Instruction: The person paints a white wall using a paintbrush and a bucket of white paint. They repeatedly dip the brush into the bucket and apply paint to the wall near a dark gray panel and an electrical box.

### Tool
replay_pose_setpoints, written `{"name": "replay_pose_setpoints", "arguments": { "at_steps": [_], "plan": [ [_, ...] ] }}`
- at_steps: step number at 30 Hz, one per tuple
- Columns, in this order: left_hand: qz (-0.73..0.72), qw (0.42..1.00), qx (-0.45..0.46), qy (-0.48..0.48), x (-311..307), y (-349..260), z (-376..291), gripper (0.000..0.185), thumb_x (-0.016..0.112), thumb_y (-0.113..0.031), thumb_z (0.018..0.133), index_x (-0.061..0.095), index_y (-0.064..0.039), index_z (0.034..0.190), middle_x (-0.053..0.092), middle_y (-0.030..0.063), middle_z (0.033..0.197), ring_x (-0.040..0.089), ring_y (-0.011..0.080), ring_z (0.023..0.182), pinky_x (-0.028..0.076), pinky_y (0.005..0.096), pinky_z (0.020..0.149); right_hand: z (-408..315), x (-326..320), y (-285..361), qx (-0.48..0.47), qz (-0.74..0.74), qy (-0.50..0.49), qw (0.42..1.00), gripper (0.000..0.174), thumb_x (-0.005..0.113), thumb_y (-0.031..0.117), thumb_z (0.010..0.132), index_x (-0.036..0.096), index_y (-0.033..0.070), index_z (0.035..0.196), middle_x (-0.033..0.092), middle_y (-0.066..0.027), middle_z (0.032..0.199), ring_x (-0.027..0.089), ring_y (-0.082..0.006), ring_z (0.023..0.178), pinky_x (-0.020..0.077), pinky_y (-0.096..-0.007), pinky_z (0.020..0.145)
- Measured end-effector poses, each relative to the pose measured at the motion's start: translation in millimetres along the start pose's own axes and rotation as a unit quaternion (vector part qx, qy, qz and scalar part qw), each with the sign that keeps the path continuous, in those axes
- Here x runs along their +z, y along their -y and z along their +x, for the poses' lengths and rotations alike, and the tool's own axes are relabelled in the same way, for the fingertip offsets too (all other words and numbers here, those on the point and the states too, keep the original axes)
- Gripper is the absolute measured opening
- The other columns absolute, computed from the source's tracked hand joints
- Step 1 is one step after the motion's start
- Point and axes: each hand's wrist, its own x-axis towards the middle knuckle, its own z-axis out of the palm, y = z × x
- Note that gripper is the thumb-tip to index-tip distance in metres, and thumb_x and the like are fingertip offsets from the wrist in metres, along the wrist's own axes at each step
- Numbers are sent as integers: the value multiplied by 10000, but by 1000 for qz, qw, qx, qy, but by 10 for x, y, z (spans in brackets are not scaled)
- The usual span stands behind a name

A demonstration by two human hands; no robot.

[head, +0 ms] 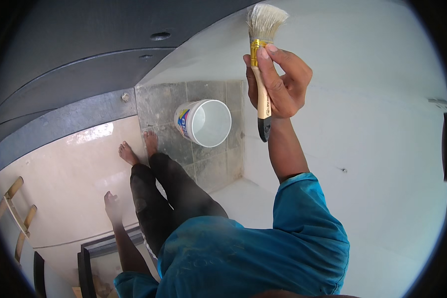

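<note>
A flat paintbrush is raised high, bristles up, in my right hand. My thumb and fingers pinch it around the gold metal ferrule and upper wooden handle. Its pale bristles fan out close to the white wall; whether they touch it I cannot tell. The handle ends in a black tip with a hole. Low at my side hangs my left hand, fingers loosely bent and apart, with nothing visible in it; a haze blurs it. A white plastic bucket stands on the grey floor tiles ahead of my feet.
A dark grey panel with an oval hole spans the upper left. Glossy beige flooring lies left of the grey tiles. A wooden ladder-like frame leans at far left. A dark frame stands behind my left arm.
</note>
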Motion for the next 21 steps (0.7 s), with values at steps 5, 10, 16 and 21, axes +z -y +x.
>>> {"name": "replay_pose_setpoints", "arguments": {
  "at_steps": [5,10,16,21],
  "plan": [
    [4,1000,-17,1,24,-123,-3,531,385,-411,1102,490,11,1408,682,206,1081,675,252,947,559,376,819,-125,91,-6,-16,-9,3,1000,347,774,-71,749,735,-21,1090,675,-124,1017,728,-239,739,575,-291,602],
    [4,1000,-23,8,4,223,83,536,386,-434,1099,482,-22,1428,689,184,1091,675,239,896,533,356,775,-219,157,7,-16,-13,11,1000,378,789,-64,722,741,-20,1094,656,-127,1076,721,-233,758,575,-287,603],
    [-36,999,-31,-10,48,301,18,450,440,-401,1093,542,-50,1356,679,102,983,639,165,834,533,322,763,-374,287,28,2,-10,-2,1000,444,842,-58,659,759,15,1090,659,-110,1100,684,-222,847,557,-293,658],
    [-60,998,-20,-9,52,341,3,444,444,-392,1099,544,-44,1356,664,104,992,634,160,864,532,310,775,-508,368,47,24,-6,-7,1000,465,863,-55,630,775,43,1076,664,-95,1114,650,-219,920,548,-298,722]
  ]
}}
